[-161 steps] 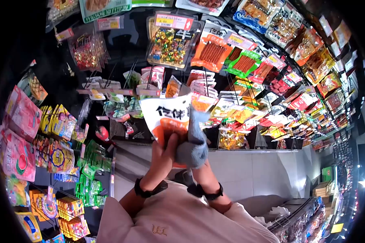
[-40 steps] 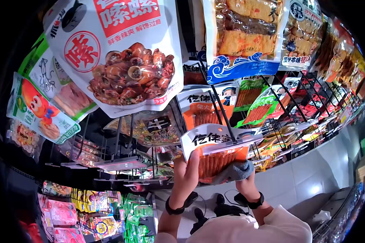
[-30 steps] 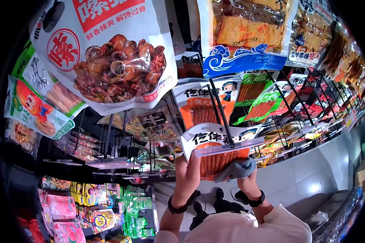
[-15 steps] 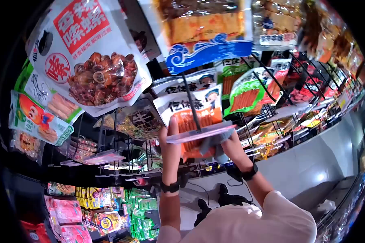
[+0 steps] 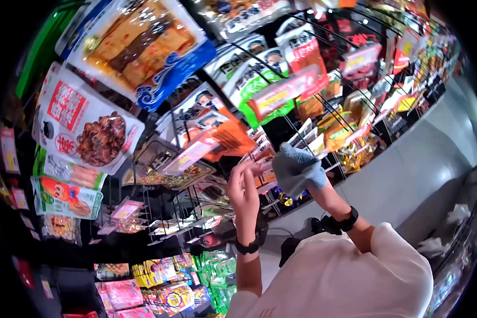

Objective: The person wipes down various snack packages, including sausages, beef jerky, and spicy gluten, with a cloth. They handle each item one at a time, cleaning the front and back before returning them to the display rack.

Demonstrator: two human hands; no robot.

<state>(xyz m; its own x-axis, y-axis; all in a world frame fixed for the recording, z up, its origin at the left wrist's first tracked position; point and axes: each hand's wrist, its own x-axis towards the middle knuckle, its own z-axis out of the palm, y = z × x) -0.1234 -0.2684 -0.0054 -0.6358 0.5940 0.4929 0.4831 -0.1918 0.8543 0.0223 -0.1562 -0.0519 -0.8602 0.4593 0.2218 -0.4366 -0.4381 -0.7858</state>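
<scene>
Wire display rack (image 5: pixel 323 106) filled most of the frame, with hanging snack packs all over it. Big blue-edged pack (image 5: pixel 143 47) sat at upper left, white and red pack (image 5: pixel 85 124) below it at left. Green pack (image 5: pixel 259 87) hung upper centre. Orange pack (image 5: pixel 225 135) hung on its peg at centre, just above and left of the hands, held by neither. Pink price strip (image 5: pixel 188 153) lay across the front of the orange pack's peg.

Grey cloth (image 5: pixel 297 167) was right of centre, bunched over the right hand (image 5: pixel 310 180), which was clenched on it; the fingers were hidden under the cloth. Left hand (image 5: pixel 244 185) was raised at centre, fingers loose and pointing up, gripping nothing, with its tips near the small tags below the orange pack; contact could not be told. The hands were apart, side by side, near each other. There was a black wristband on the left wrist (image 5: pixel 247 246) and another on the right wrist (image 5: pixel 345 220). White sleeve (image 5: pixel 344 275) was at lower right.
</scene>
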